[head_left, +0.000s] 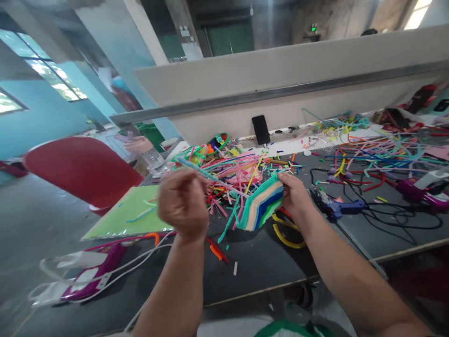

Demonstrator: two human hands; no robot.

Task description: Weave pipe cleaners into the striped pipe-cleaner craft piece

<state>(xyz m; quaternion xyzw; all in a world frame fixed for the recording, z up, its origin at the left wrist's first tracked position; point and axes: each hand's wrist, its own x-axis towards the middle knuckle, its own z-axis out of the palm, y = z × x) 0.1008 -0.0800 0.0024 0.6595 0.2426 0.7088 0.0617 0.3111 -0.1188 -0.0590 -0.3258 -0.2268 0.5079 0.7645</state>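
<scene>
My right hand (293, 192) pinches the upper right corner of a striped piece made of pipe cleaners (261, 203). Its bands run teal, cream, dark blue and green, bent at an angle. Loose teal ends (229, 222) hang from its left side. My left hand (184, 201) is raised to the left of the piece, closed and smeared by motion. A light blue pipe cleaner (199, 169) shows at its fingertips and seems to be held there, though the blur hides the exact grip.
Behind the hands lies a heap of pipe cleaners (228, 171). A black phone (261, 129) leans on the divider. To the right are a blue glue gun (345, 208), black cords and more strands; to the left, a green sheet (129, 215), a purple power strip (94, 274) and a red chair (80, 168).
</scene>
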